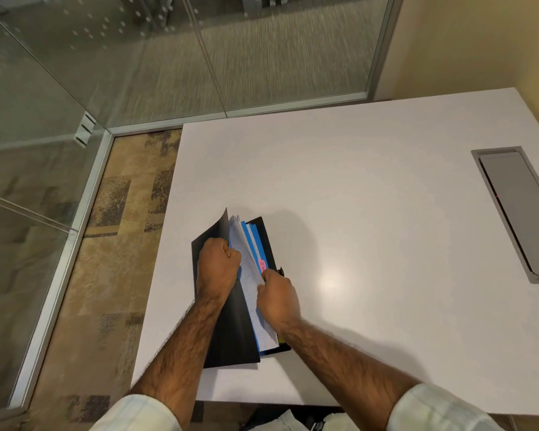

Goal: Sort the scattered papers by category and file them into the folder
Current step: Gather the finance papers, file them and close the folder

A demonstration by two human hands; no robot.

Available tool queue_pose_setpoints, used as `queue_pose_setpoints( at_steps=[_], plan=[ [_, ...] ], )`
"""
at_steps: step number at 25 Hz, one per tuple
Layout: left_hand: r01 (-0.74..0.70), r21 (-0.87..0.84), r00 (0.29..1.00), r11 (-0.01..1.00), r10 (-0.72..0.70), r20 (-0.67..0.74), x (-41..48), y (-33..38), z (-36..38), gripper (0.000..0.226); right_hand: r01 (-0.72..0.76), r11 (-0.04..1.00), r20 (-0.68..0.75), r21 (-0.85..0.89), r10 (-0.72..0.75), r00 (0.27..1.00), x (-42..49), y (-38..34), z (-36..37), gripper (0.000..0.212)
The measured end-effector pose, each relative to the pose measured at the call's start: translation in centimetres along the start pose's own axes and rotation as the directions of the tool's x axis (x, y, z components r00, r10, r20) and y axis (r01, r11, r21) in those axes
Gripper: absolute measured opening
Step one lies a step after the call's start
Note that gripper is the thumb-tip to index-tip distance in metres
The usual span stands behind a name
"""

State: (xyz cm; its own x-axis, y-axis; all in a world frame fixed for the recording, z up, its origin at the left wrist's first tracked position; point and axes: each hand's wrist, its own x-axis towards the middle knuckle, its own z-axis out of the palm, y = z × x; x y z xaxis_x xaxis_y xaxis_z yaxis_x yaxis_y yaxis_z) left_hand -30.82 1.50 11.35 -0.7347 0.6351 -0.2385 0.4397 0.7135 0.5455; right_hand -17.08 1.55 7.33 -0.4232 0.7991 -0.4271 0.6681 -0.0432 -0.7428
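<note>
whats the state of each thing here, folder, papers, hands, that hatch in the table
folder: lying flat, half open
papers: inside the folder, top sheets curled up
pink tab: sticking out at the papers' right edge
left grip: holds the folder's front cover up
right grip: pinches the papers' edge
hatch: lid shut

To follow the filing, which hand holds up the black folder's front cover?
The left hand grips the raised black cover; the right hand pinches white paper sheets.
</note>
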Motion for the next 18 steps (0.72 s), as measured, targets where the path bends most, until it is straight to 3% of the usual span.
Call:
queue_pose_setpoints(
  at_steps=[7,18],
  plan=[
    [-0.004,0.069,1.000,0.998,0.006,-0.017,-0.8,2.0,1.3,0.015,-0.018,0.999,0.029,-0.028,0.019,0.999,1.1,0.7,0.8,0.008],
    [-0.019,0.096,1.000,0.995,0.019,0.001,-0.7,2.7,2.2,0.015,-0.026,0.998,0.085,-0.048,0.030,0.996,1.8,1.7,0.4,0.007]
  ],
)
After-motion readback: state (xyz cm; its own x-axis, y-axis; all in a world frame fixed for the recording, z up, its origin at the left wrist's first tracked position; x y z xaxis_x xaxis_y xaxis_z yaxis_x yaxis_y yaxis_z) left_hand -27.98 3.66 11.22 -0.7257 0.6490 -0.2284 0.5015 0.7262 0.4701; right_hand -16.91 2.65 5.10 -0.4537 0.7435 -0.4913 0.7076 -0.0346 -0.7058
